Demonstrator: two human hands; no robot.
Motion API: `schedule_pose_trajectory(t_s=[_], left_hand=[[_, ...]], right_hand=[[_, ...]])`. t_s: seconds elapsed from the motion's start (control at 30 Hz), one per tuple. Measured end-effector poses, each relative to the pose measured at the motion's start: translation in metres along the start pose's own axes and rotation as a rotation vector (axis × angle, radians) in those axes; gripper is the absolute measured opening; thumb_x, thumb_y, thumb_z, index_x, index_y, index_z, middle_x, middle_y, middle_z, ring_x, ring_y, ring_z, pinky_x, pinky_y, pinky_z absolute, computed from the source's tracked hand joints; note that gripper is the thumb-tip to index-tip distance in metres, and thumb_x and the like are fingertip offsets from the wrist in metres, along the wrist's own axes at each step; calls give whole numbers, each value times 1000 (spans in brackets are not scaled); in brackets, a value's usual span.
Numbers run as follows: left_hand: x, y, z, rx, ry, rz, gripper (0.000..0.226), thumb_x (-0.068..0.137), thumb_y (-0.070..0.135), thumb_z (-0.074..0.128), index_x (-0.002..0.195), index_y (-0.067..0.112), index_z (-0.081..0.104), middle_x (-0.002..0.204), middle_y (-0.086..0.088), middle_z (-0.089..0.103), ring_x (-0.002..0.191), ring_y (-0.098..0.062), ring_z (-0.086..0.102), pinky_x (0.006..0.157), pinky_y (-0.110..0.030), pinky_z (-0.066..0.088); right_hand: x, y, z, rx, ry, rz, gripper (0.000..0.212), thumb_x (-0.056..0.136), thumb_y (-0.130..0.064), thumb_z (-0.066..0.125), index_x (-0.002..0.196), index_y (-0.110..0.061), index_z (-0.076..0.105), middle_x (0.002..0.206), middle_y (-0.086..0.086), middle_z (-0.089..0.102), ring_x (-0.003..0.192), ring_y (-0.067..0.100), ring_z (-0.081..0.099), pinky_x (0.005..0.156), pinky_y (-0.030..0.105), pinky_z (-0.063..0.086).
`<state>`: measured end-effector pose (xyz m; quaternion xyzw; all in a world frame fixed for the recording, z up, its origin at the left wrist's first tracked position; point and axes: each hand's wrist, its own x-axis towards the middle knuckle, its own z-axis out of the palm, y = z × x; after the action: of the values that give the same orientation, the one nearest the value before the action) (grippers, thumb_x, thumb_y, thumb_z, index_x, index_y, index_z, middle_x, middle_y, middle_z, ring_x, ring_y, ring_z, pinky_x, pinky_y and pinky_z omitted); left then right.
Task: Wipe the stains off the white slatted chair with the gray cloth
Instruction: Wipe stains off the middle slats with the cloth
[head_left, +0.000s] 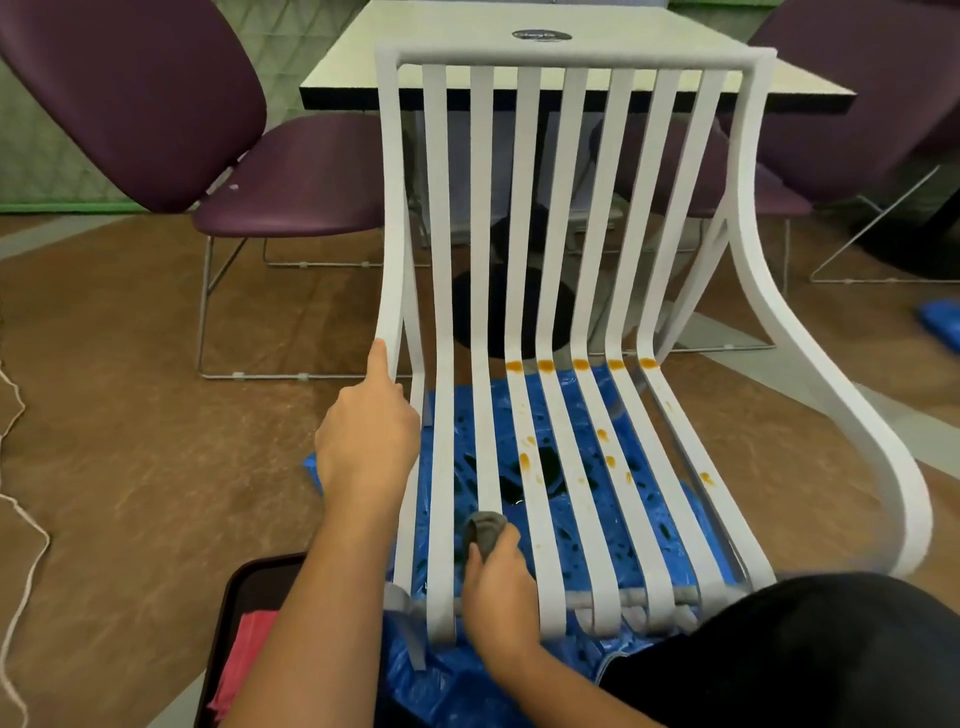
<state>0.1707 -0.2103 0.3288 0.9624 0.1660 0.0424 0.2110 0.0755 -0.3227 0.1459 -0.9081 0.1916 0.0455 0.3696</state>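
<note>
The white slatted chair (566, 249) stands in front of me on a blue sheet (566, 514). Orange stains (579, 365) run in a row across the slats where seat meets back, and more orange spots (605, 447) dot the right-hand seat slats. My left hand (366, 436) grips the chair's left frame, the index finger stretched up along it. My right hand (498, 587) holds the bunched gray cloth (485, 530) against a seat slat near the front, left of the middle.
A dark tray (244, 597) with a pink cloth (244, 660) lies at the lower left. Purple chairs (156, 114) and a white table (571, 52) stand behind the white chair. A white cord (21, 519) trails along the brown floor at the left edge.
</note>
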Motion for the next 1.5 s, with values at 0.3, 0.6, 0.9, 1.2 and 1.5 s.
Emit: schedule_pose_trajectory(t_s=[0.3, 0.6, 0.9, 1.2, 1.5], left_hand=[[-16, 4, 0, 121, 144, 32, 21, 105, 30, 45, 119, 15, 47, 100, -15, 69, 81, -33, 65, 58, -37, 41], [-20, 4, -1, 152, 178, 42, 17, 103, 24, 48, 114, 11, 52, 97, -15, 70, 80, -33, 67, 55, -35, 40], [-13, 0, 5, 147, 181, 47, 15, 102, 17, 50, 116, 11, 50, 93, -14, 69, 69, -27, 57, 54, -35, 39], [-11, -2, 5, 102, 166, 39, 15, 100, 20, 50, 113, 14, 44, 99, -13, 64, 71, -28, 55, 56, -37, 37], [-9, 0, 2, -9, 104, -17, 23, 103, 24, 46, 123, 16, 39, 109, -16, 60, 74, -25, 46, 61, -40, 35]], right_hand=[[-45, 48, -2, 338, -140, -86, 55, 88, -67, 39, 137, -42, 32, 110, -18, 61, 99, -2, 61, 87, 18, 51], [-39, 26, -7, 361, -104, 35, 24, 103, -47, 31, 105, -28, 46, 88, -7, 64, 78, 7, 62, 64, 21, 50], [21, -16, -16, 196, -141, 160, 28, 108, -38, 25, 102, -17, 43, 94, 6, 64, 82, 22, 62, 74, 38, 52], [93, -58, -18, 35, -205, 144, 32, 102, -6, 37, 134, -6, 35, 116, 18, 62, 91, 28, 58, 72, 39, 46], [60, -39, -16, 24, -182, 81, 32, 108, -36, 31, 126, -11, 37, 78, -2, 54, 63, 11, 52, 50, 29, 37]])
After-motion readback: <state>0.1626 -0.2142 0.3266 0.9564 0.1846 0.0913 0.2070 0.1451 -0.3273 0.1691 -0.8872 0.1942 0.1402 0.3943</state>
